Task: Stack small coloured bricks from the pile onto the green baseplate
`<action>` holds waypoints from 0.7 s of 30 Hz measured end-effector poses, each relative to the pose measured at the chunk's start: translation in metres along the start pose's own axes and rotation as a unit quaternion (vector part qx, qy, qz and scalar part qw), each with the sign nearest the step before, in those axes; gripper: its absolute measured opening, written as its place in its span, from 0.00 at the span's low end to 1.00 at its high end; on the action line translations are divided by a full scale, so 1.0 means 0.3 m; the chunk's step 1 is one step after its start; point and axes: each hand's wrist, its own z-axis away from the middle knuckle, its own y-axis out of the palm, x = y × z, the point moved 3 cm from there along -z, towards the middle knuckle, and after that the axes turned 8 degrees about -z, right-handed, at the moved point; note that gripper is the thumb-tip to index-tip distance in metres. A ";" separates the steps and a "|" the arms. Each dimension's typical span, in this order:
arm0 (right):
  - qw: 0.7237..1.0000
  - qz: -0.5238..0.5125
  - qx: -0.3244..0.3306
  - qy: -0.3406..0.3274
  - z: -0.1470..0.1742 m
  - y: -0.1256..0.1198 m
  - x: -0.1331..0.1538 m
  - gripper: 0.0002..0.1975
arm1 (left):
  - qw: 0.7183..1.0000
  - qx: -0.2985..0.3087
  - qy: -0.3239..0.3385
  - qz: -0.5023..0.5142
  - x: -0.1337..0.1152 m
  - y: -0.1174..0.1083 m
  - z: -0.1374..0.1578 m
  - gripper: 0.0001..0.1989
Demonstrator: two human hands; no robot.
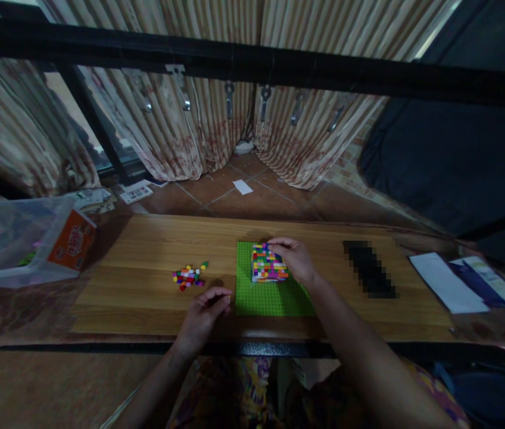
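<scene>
A block built of many small coloured toy bricks [267,263] stands on the green studded baseplate [274,304], toward its back. My right hand [296,257] reaches over the baseplate's right part, with fingers and thumb closed on the block's upper right corner. In front of the baseplate's left edge, my left hand [205,308] is closed in a pinch. A tiny yellowish toy brick [229,297] shows at its fingertips, mostly hidden by them. Loose bricks [187,276] of several colours lie in a small pile on the wood, beyond and left of my left hand.
The wooden board [136,250] lies under everything. At the far left stands a clear plastic bin [15,238] with an orange label. A pixelated dark object [369,269] and white papers [446,283] lie to the right. A black metal bar [252,59] crosses above the board.
</scene>
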 end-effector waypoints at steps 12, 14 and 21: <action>0.991 0.044 -0.050 -0.116 0.112 -0.037 0.075 0.15 | 0.997 -0.018 0.019 0.071 -0.014 0.005 0.019 0.18; 0.987 0.070 -0.058 -0.130 0.182 -0.021 0.097 0.12 | 0.997 -0.014 0.041 0.058 -0.037 0.014 0.026 0.17; 0.982 0.102 0.100 -0.120 0.388 0.124 0.122 0.12 | 0.989 0.016 0.149 0.003 -0.128 0.080 0.058 0.15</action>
